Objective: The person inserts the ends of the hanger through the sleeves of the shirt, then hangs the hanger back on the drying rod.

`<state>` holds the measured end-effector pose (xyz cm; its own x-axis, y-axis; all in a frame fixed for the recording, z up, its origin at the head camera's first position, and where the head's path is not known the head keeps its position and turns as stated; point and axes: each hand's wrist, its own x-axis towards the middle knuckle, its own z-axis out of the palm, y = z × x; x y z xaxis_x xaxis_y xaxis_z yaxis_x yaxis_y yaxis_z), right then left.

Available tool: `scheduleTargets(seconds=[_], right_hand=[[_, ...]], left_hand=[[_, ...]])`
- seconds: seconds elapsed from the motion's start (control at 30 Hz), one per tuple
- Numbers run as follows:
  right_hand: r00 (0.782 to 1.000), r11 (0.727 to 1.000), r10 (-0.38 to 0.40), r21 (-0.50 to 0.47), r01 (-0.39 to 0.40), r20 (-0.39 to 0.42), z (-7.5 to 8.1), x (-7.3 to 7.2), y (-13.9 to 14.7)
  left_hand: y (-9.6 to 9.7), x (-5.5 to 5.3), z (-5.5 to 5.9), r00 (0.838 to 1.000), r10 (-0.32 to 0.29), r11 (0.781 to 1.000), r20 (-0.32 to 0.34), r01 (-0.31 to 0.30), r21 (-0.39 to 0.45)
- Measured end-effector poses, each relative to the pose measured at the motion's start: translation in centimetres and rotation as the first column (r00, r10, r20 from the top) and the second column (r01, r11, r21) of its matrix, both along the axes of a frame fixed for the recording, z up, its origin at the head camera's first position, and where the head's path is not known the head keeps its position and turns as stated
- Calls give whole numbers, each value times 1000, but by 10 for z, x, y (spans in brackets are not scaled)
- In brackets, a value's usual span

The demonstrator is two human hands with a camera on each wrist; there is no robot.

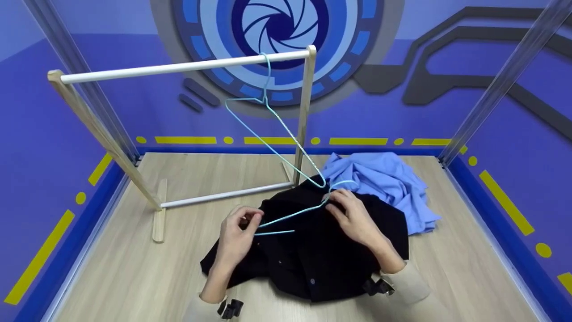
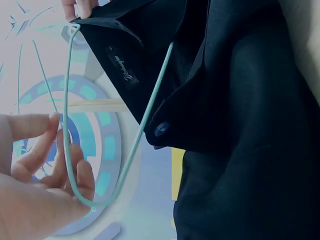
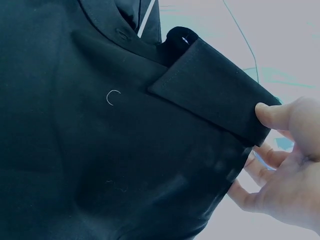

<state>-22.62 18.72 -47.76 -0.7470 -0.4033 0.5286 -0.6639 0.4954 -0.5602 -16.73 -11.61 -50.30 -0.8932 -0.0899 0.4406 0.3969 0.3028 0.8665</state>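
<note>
A black shirt [image 1: 330, 255] with buttons lies across the table in front of me. A light-blue wire hanger [image 1: 290, 216] is at its collar opening, and one part of the hanger runs inside the shirt, hidden by cloth. My left hand [image 1: 237, 230] pinches the hanger's bare left arm; the left wrist view shows thumb and finger meeting at the wire [image 2: 66, 117]. With thumb and fingers, my right hand [image 1: 353, 214] grips the shirt's collar [image 3: 215, 87] near the hanger's hook. A label [image 2: 122, 67] shows inside the neck.
Behind stands a wooden rack [image 1: 306, 103] with a white rail [image 1: 178, 67], from which a second light-blue hanger [image 1: 290, 129] hangs. A crumpled blue garment [image 1: 380, 183] lies at the back right, touching the black shirt. Blue-purple walls [image 1: 491, 120] enclose the table [image 1: 120, 268].
</note>
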Motion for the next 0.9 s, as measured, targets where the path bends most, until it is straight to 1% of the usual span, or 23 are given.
scheduleTargets(seconds=[0.07,0.1,0.23,0.3,0.4,0.53,0.63,0.73,0.83,0.9], right_hand=[[1000,1000,-3,-4,3,2,0,0,1],[1000,1000,-5,-5,5,3,0,0,1],[1000,1000,-8,-15,8,-3,0,-1,2],[1000,1000,-8,-23,8,-9,0,-1,2],[1000,999,-7,-33,7,-14,1,-1,3],[1000,999,-10,-39,10,-6,1,-1,5],[1000,999,-12,-46,13,18,3,-1,7],[999,998,-15,-57,17,34,4,-2,8],[999,997,-16,-71,19,38,5,-2,9],[999,997,-18,-80,21,40,5,-2,9]], left_hand=[[-2,0,-1,999,42,998,1,-42,36],[-3,0,-1,998,61,997,13,-62,56],[-8,0,-2,991,96,983,92,-109,145],[-10,-1,-2,986,103,974,128,-126,186],[-13,-2,-3,982,112,965,154,-145,220],[-17,-5,-7,977,97,953,189,-146,264],[-19,-5,-9,972,92,946,217,-153,285],[-21,-6,-10,961,100,945,257,-173,279],[-21,-6,-12,950,98,950,297,-178,257],[-21,-6,-14,944,101,959,314,-176,222]])
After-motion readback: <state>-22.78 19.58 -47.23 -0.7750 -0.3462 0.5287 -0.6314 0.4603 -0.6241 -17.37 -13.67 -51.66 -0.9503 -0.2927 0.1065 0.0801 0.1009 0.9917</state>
